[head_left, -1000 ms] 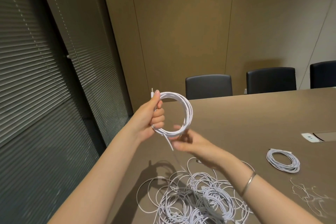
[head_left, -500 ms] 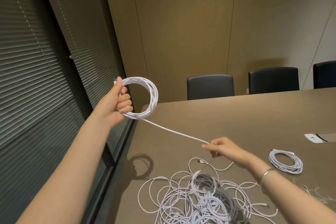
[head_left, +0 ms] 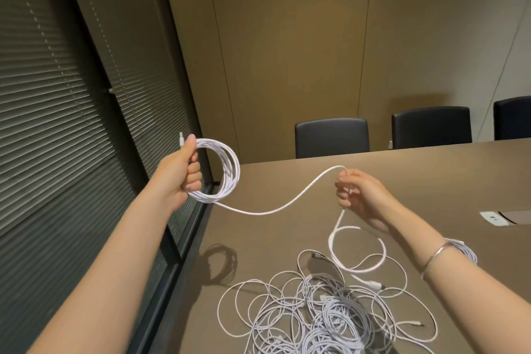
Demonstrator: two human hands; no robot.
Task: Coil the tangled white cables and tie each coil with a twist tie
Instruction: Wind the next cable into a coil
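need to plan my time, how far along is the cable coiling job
Early on. One finished white cable coil lies on the brown table, mostly hidden behind the right wrist; any tie on it can't be seen. In hand: the left hand grips a partly wound white coil, and the right hand pinches its loose white strand. Left: finishing and tying this coil, then the tangled white cable pile.

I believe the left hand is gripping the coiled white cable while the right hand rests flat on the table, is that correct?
Not quite. In the head view the right hand is raised above the table, its fingers pinching the loose run of the cable. The left hand does grip the coiled white cable.
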